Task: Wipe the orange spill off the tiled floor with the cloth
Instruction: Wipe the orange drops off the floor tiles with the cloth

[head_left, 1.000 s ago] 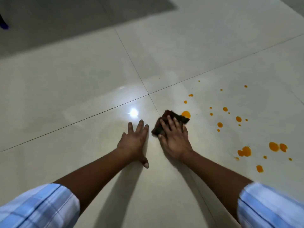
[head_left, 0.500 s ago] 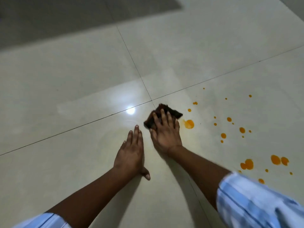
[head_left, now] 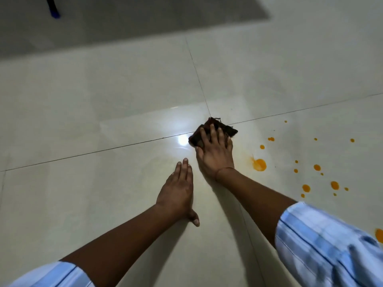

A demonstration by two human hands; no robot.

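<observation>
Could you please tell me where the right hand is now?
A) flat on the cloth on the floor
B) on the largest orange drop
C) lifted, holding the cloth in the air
A: the right hand presses straight fingers on the cloth, apart from the largest orange drop.

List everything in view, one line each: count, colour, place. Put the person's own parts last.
Glossy tiled floor: several tiles, cream, whole view.
Darker floor area: one, grey, far edge.
Thin post with blue foot: one, dark, top left.
Orange spill drops: over a dozen, orange, right of the cloth; the largest is smeared.
Frayed dark brown cloth: one, at the grout crossing, under the right hand.
Striped sleeves: two, light blue, bottom corners.
Left hand: one, flat on the tile beside the right wrist.
Right hand: one, pressing on the cloth.
</observation>
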